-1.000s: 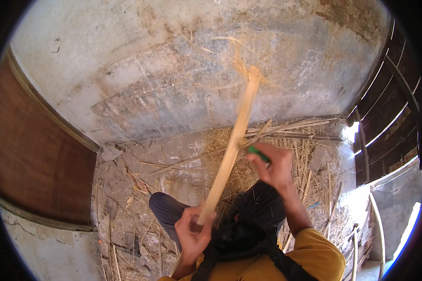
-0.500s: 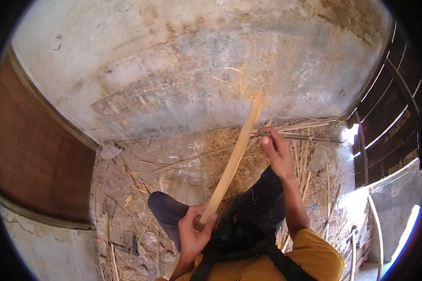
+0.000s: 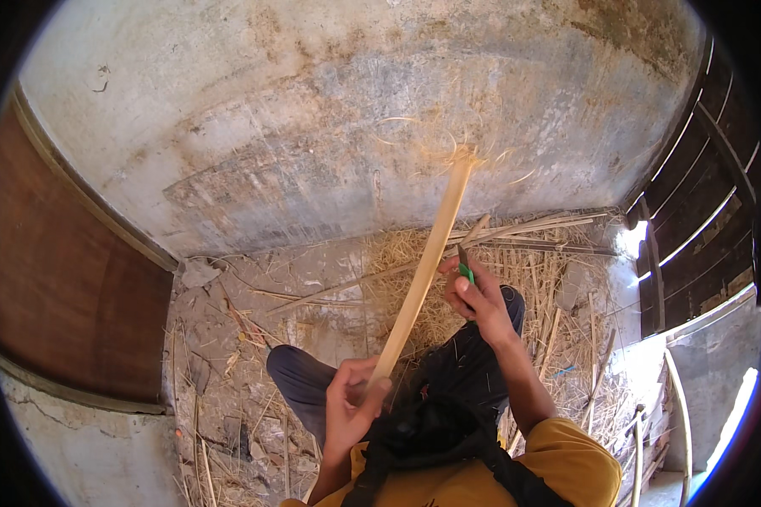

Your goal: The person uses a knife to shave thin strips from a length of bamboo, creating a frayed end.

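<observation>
My left hand (image 3: 353, 400) is closed around the lower end of a long, pale bamboo strip (image 3: 432, 253). The strip slants up and away toward the wall, and thin curled shavings (image 3: 461, 154) cling to its far end. In my right hand (image 3: 480, 297) is a knife (image 3: 466, 269) with a green handle, its dark blade pointing up beside the strip's right edge. I cannot tell whether the blade touches the strip. My fingers wrap the handle and hide part of it.
Straw-like shavings (image 3: 397, 253) and loose bamboo sticks (image 3: 541, 226) litter the floor ahead. A stained concrete wall (image 3: 296, 144) rises in front. On the left is a brown wooden panel (image 3: 76, 270); dark slatted boards (image 3: 702, 203) stand on the right. My bent knees flank the work.
My right hand has come down and slightly left along the strip, and the knife shows more plainly. The strip's far end has risen a little, and its shavings have shifted.
</observation>
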The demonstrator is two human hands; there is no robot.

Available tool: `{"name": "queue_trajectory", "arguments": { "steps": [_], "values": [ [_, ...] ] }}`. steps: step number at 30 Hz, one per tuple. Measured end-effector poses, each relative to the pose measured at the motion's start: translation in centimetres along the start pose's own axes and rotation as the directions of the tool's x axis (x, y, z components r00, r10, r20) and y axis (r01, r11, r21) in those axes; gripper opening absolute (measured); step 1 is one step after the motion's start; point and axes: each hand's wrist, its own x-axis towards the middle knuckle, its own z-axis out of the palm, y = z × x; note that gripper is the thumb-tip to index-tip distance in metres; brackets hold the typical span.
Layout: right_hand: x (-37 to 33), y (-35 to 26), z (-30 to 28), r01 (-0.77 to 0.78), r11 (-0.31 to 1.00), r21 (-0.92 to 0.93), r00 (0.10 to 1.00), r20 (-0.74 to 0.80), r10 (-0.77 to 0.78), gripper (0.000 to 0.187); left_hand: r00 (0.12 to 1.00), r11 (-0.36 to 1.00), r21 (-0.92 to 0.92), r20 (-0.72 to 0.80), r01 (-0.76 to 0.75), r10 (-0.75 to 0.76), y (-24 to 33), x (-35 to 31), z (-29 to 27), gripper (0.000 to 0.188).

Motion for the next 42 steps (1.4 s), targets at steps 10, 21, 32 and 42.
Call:
{"name": "queue_trajectory", "arguments": {
  "steps": [10, 21, 32, 42],
  "values": [
    [-0.2, -1.3, 2.9, -0.024, 0.996, -0.089, 0.999, 0.026, 0.026, 0.041, 0.992, 0.998, -0.066, 0.123, 0.021, -0.013, 0.6, 0.3, 0.1, 0.036],
    [-0.7, -2.4, 3.4, -0.102, 0.994, -0.032, 0.991, 0.086, 0.105, 0.047, 0.978, 0.996, 0.061, 0.194, 0.061, -0.072, 2.0, 1.2, 1.0, 0.017],
    [-1.4, -1.1, 2.8, 0.338, 0.897, -0.285, 0.94, 0.152, -0.306, 0.05, 0.995, 0.981, 0.17, -0.034, -0.09, 0.097, 2.7, 1.7, 1.6, 0.015],
    [-2.0, -1.6, 3.5, 0.446, 0.602, -0.662, 0.894, 0.293, -0.34, 0.029, 0.989, 0.966, 0.219, -0.021, -0.141, 0.149, 2.7, 2.1, 1.5, 0.014]
  ]
}}
